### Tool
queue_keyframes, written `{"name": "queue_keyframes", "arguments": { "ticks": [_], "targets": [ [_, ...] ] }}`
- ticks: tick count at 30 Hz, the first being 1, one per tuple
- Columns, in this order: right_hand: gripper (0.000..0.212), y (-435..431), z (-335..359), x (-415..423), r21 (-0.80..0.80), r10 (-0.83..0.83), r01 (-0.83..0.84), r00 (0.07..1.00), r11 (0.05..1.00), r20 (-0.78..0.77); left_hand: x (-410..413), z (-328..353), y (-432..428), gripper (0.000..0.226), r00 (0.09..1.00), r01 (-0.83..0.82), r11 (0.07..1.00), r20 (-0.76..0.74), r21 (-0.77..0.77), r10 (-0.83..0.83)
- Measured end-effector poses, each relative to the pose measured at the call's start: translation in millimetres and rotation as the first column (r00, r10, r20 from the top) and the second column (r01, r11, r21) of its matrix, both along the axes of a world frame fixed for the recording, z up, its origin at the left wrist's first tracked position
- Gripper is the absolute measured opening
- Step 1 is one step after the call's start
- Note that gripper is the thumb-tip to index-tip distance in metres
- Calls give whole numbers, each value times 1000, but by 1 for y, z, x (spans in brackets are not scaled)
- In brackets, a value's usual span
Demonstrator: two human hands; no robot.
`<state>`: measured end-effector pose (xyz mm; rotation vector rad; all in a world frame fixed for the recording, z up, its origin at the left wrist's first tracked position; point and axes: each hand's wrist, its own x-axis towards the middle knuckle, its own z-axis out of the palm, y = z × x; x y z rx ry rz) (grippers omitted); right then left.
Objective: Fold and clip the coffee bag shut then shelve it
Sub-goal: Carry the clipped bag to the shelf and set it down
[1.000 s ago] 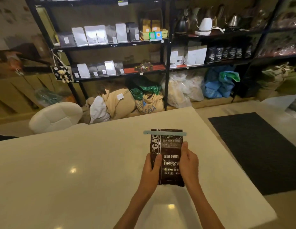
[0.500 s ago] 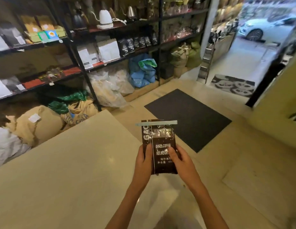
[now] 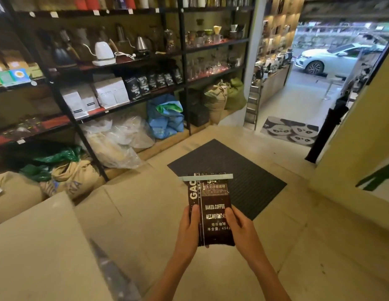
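A dark brown coffee bag (image 3: 213, 200) with white lettering is held upright in front of me, above the floor. A pale blue bar clip (image 3: 205, 177) runs across its folded top. My left hand (image 3: 188, 231) grips the bag's lower left edge, thumb on the front. My right hand (image 3: 241, 229) grips the lower right edge the same way. A black metal shelf (image 3: 185, 83) with small dark coffee bags (image 3: 153, 82) and white bags (image 3: 102, 94) stands ahead to the left.
The white table corner (image 3: 41, 242) lies at the lower left. A dark floor mat (image 3: 250, 179) is beyond the bag. Sacks and plastic bags (image 3: 117, 140) crowd the shelf's foot. A panda mat (image 3: 291, 131) and an open doorway are at the right.
The view has swung right and away from the table. The clipped bag, held in both hands, was over the tabletop and is now over the floor by the mat.
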<state>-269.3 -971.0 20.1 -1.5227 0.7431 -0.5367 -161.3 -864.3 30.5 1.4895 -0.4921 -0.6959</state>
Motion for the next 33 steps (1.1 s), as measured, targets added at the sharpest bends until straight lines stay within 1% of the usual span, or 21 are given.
{"name": "queue_keyframes", "arguments": {
  "ticks": [2,4,7,12,14,16,18,23,27,30,33],
  "targets": [
    [42,-45,1,-3,-18,11,-11,1000,1000,-9,-2,-1,-43,47,1000,1,1000,-12,-3,-1],
    [42,-76,1,-3,-15,25,-25,999,1000,-21,-2,1,-72,45,999,-8,1000,-33,14,8],
    [40,-116,0,7,-30,50,-52,998,998,-44,8,0,-109,44,999,-30,1000,-42,0,30],
    [35,-164,-3,65,-13,153,-153,987,988,-54,60,-10,-145,40,994,-108,994,-30,21,108],
    [37,-174,-6,95,1,183,-184,982,983,-43,87,-15,-152,40,990,-138,990,-24,20,138],
    [44,-186,-12,140,28,228,-227,973,974,-39,129,-24,-163,40,983,-181,983,-24,24,182],
    [45,-198,-14,194,54,281,-279,959,959,-39,176,-30,-171,38,972,-231,973,-39,22,232],
    [28,-212,0,349,34,396,-395,918,918,-19,316,-23,-176,33,933,-358,934,-47,-14,357],
    [22,-204,19,482,-18,497,-498,867,867,-11,435,-4,-160,29,884,-467,884,-24,-26,467],
    [23,-188,29,577,-35,599,-598,801,800,12,513,1,-138,18,829,-560,827,-43,-46,558],
    [25,-167,33,659,-52,708,-706,706,706,27,577,4,-109,22,766,-643,764,-50,-53,641]
  ]
}}
